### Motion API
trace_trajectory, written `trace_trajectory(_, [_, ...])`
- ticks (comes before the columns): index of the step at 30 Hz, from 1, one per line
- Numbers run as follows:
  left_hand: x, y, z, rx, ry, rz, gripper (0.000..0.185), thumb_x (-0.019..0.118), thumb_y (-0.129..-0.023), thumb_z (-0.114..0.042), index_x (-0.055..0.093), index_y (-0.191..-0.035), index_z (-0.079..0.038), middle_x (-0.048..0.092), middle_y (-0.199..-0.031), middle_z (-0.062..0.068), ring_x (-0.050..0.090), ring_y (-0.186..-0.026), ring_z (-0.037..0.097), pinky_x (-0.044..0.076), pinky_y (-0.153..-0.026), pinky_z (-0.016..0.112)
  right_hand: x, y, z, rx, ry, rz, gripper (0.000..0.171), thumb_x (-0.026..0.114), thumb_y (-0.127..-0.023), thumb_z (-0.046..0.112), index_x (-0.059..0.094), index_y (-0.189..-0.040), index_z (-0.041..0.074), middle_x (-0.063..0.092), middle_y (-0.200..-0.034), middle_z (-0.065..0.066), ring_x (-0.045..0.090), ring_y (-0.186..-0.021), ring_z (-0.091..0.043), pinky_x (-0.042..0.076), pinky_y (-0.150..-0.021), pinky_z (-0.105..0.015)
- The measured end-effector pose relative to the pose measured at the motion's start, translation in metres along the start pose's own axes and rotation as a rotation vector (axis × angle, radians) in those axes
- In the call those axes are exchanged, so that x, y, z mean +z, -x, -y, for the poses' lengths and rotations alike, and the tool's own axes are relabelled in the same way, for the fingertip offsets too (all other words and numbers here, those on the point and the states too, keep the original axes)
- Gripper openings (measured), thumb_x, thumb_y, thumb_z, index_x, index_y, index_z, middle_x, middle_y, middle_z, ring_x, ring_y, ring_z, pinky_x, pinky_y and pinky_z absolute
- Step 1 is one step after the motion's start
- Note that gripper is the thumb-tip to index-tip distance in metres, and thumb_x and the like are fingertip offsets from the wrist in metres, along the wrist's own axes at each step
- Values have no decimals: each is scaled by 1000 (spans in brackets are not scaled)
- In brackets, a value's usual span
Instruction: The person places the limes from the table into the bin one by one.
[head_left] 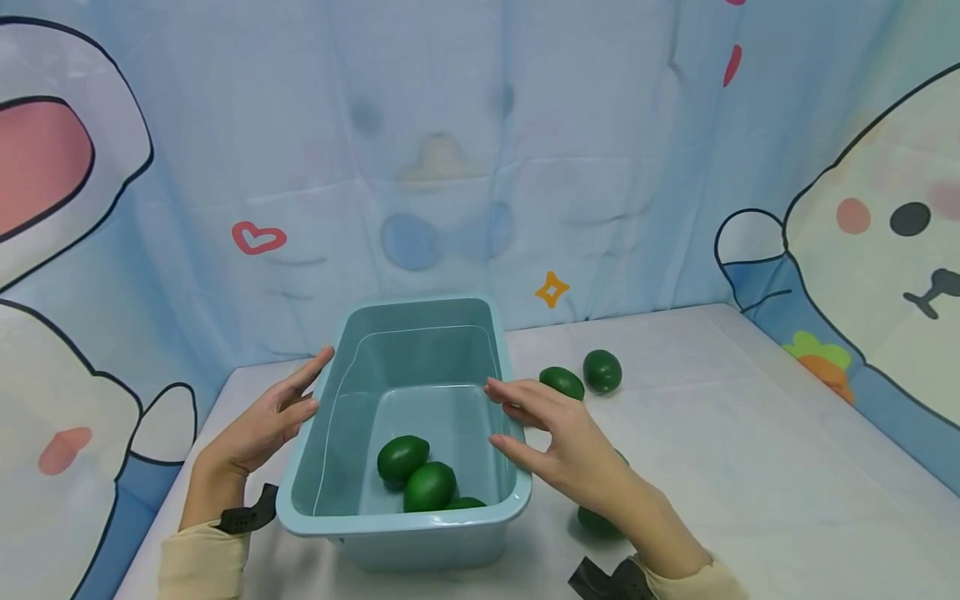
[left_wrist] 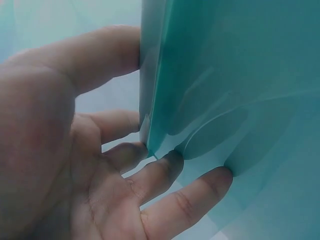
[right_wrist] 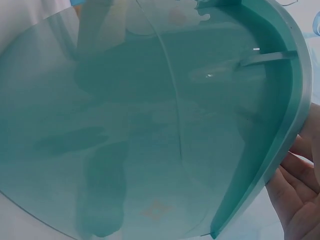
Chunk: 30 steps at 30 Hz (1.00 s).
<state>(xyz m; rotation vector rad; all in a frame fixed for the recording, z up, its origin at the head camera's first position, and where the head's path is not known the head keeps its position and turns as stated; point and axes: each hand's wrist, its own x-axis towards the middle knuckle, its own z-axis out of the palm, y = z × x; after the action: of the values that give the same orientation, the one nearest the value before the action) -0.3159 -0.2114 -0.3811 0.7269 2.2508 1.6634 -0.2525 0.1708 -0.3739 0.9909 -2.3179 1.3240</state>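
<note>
A light blue-green plastic bin [head_left: 405, 525] stands lengthwise before me. Inside, towards the near end, lie dark green oval fruits [head_left: 430, 486], one partly hidden by the near rim. My left hand [head_left: 262, 425] is at the bin's left side with fingers spread. In the left wrist view, its fingertips [left_wrist: 220, 175] touch the outer wall, with the thumb beside the rim. Across the bin, my right hand [head_left: 558, 433] has its fingers extended over the right rim in the head view. The right wrist view shows its fingers [right_wrist: 285, 197] close to the rim's outer edge.
Right of the bin, two green fruits [head_left: 602, 371] lie on the white-covered table [head_left: 750, 433]. More green fruit [head_left: 597, 522] is partly hidden behind my right forearm. A blue cartoon-printed curtain [head_left: 420, 100] rises behind the table and along both sides.
</note>
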Motion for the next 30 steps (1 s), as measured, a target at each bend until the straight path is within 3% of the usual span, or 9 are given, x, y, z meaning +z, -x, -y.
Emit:
trace_trajectory(4, [0,-1,-1,25,29,21,66,47,-100,-21,10,-155,-27,-4,-161,4,0,-145,44,42,-105,40,-2,1,-2,0,27,-9,57,73,-83,10,52,-137,15,60,-122,5,59,-116,-13,51,-90,-23])
trace_trajectory(7, [0,-1,-1,50,78,47,66,45,-100,-17,10,-155,-25,-4,-161,5,9,-147,34,45,-98,24,-2,1,-3,-13,45,-22,54,72,-84,10,54,-135,15,60,-122,5,60,-114,-13,51,-89,-23])
trace_trajectory(13, [-3,0,3,70,187,84,66,41,-99,-8,8,-155,-22,-5,-162,3,34,-136,-1,47,-98,26,-4,1,-4,-11,38,-21,46,70,-86,11,57,-131,13,61,-122,4,60,-112,-12,51,-89,-23])
trace_trajectory(21, [-2,2,1,84,232,94,67,40,-98,-5,7,-155,-19,-3,-162,3,35,-135,-1,48,-97,28,-22,0,-13,23,48,-76,44,68,-87,7,57,-130,7,61,-123,0,60,-114,-15,51,-89,-24])
trace_trajectory(30, [-1,2,-2,97,251,102,67,42,-98,-7,8,-155,-19,-4,-162,6,37,-135,0,49,-95,28,-51,3,-29,56,133,-184,44,67,-87,4,57,-129,5,61,-123,-6,59,-113,-8,47,-90,-14])
